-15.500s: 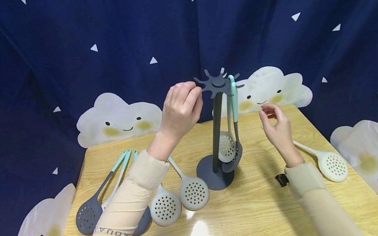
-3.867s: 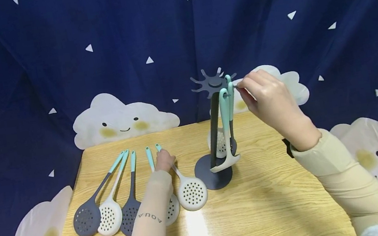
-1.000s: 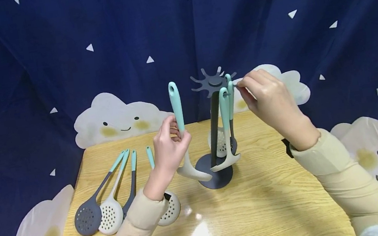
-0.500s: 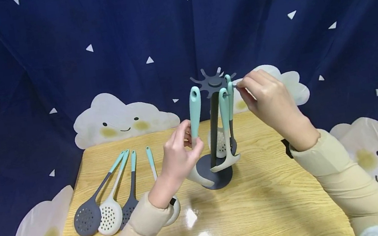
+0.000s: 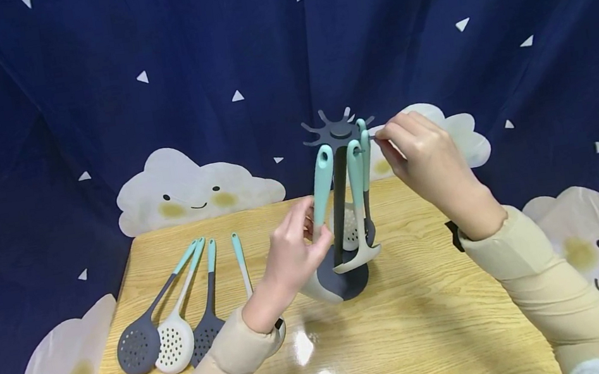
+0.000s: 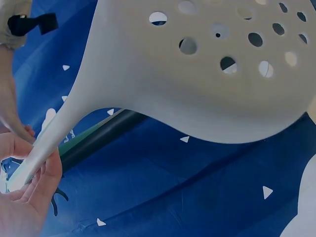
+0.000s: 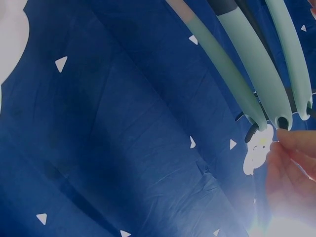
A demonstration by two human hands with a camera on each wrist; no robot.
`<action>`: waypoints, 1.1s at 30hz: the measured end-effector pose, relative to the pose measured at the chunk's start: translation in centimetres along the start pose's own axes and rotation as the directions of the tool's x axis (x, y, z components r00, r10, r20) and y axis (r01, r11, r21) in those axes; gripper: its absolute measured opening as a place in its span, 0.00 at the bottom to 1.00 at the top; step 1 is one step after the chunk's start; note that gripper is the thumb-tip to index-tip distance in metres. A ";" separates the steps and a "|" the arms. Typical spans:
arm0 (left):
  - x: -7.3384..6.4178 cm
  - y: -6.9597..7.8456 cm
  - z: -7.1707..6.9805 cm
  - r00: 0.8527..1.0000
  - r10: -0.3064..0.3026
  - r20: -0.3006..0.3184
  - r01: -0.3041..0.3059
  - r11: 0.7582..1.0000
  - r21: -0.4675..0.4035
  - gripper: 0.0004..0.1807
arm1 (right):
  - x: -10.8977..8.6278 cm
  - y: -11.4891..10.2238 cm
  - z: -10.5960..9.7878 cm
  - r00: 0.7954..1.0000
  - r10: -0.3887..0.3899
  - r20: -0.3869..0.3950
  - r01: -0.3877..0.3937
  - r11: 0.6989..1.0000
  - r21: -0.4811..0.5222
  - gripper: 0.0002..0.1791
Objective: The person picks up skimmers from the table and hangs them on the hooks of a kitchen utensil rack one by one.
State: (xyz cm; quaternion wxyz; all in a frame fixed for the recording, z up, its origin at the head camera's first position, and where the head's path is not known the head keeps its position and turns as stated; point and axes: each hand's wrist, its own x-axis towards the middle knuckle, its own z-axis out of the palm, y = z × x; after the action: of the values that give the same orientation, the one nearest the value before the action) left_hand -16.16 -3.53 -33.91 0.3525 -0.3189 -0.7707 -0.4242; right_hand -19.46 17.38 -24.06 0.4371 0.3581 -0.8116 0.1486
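My left hand [image 5: 293, 248] holds a pale skimmer [image 5: 323, 177] upright by the neck, beside the dark rack's pole [image 5: 341, 197]. Its mint handle has a hole near its top, just below the rack's hooks and apart from them. The perforated head [image 6: 202, 89] fills much of the left wrist view. With thumb and fingertips my right hand [image 5: 427, 166] pinches the tip of a hook on the dark utensil rack [image 5: 340, 132]. Several skimmers hang there: a white one [image 5: 358, 198] in front, a dark one [image 5: 367, 158] and a pale perforated one [image 5: 350, 231] behind.
On the wooden table [image 5: 423, 329], to the left, lie a dark skimmer [image 5: 138, 347], a white skimmer [image 5: 175, 346], another dark skimmer [image 5: 207, 333] and a pale skimmer [image 5: 243, 268] partly covered by my left arm. Behind hangs a blue curtain [image 5: 189, 55].
My left hand has lifted the pale skimmer off the table and carried it right to the rack. Earlier, a white skimmer from the right was hung up. The right hand stays on the hook.
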 end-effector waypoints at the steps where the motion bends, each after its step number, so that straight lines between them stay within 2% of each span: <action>1: 0.0 0.0 0.0 1.000 0.000 0.003 0.000 1.000 0.004 0.18 | 0.0 0.0 0.0 1.000 0.000 0.000 0.000 1.000 -0.001 0.05; 8: 0.0 0.2 0.2 1.000 0.003 0.014 -0.003 0.999 0.032 0.18 | -0.1 0.2 -0.1 0.999 -0.012 0.039 0.014 0.999 -0.042 0.03; 21: 0.1 0.1 0.9 1.000 -0.019 0.020 0.018 0.999 0.040 0.18 | 0.0 0.1 0.1 1.000 -0.005 -0.004 0.005 1.000 -0.005 0.05; 33: 0.2 -0.4 1.8 0.999 -0.033 0.021 0.032 0.998 0.050 0.17 | 0.0 0.1 -0.1 0.999 -0.004 0.035 0.005 0.999 -0.037 0.03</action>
State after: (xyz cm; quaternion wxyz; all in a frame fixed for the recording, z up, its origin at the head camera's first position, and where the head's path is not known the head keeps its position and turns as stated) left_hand -17.07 -2.11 -34.58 0.3450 -0.3019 -0.7900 -0.4072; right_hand -19.45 17.51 -23.99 0.4298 0.3545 -0.8208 0.1262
